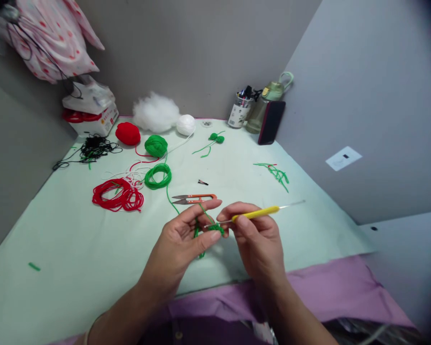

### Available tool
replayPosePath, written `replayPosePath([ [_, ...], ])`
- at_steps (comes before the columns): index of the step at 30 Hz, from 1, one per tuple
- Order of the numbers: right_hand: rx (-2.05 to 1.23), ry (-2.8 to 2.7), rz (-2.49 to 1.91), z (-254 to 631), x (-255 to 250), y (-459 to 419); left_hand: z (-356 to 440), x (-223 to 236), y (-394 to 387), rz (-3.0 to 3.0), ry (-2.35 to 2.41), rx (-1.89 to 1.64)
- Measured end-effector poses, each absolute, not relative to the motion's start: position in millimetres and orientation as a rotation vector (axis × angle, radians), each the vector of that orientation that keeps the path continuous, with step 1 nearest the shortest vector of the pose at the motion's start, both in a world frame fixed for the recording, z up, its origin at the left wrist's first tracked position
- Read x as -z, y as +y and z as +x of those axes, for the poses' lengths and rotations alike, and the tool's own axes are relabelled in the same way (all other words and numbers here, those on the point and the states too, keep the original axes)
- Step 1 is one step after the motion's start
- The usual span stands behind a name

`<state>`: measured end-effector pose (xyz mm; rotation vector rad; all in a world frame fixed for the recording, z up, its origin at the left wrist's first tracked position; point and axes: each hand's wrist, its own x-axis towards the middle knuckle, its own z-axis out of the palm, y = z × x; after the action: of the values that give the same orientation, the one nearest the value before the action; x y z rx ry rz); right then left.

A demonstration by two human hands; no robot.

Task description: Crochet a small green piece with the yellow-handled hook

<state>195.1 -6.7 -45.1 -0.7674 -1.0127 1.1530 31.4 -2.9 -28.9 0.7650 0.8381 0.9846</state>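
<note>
1. Hooking green yarn looks to be the step in hand: a stitch is being worked on a tiny green piece [217,230]. It is held up just on the person's side of the scissors [196,195], toward their handle end.
2. The left hand [181,235] is part curled. Its thumb presses the piece against the fingers, and its pointing finger sticks out with yarn going down from it to the hook [256,213].
3. The right hand [258,237] is closed around the hook's yellow handle, a bit like holding a pencil. It is to the right of the scissors, on the near side. The thin metal tip lies at the green piece, but I can't tell if it is inside a loop.
4. A green strand [170,199] comes past the pointy end of the scissors to the left hand. The green ball [155,145] and green ring [148,177] are beyond the scissors, off to the left.
5. To my eye, the next move calls for a firm pinch on the piece, yarn not too tight, and a small turn of the hook to catch the strand.
6. The red yarn [100,197] is left of the scissors, and a little clip [203,182] is just past them.
</note>
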Motion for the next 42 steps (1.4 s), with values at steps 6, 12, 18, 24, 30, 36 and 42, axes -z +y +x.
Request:
replayPosePath([
  [6, -1.069, -1.118, -0.745, 194, 50, -9, 30, 33, -5, 0.816, 0.910, -1.063],
  [12, -1.051, -1.128, -0.741, 192, 49, -11, 30, 32, -4, 0.757, 0.910, -1.092],
  [18, -1.137, -1.124, -0.751, 193, 46, -10, 31, 26, -6, 0.796, 0.932, -1.106],
  [24, -0.776, -1.337, -0.893, 192, 44, -17, 32, 26, -6, 0.786, 0.976, -1.148],
  [30, -0.654, -1.355, -0.902, 189, 43, -17, 32, 28, -7, 0.789, 0.970, -1.143],
  [36, -0.262, -1.708, -1.000, 191, 50, -23, 35, 31, -9, 0.727, 0.927, -1.105],
  [42, -0.528, -1.428, -0.898, 193, 43, -19, 30, 26, -1, 0.532, 0.764, -1.026],
])
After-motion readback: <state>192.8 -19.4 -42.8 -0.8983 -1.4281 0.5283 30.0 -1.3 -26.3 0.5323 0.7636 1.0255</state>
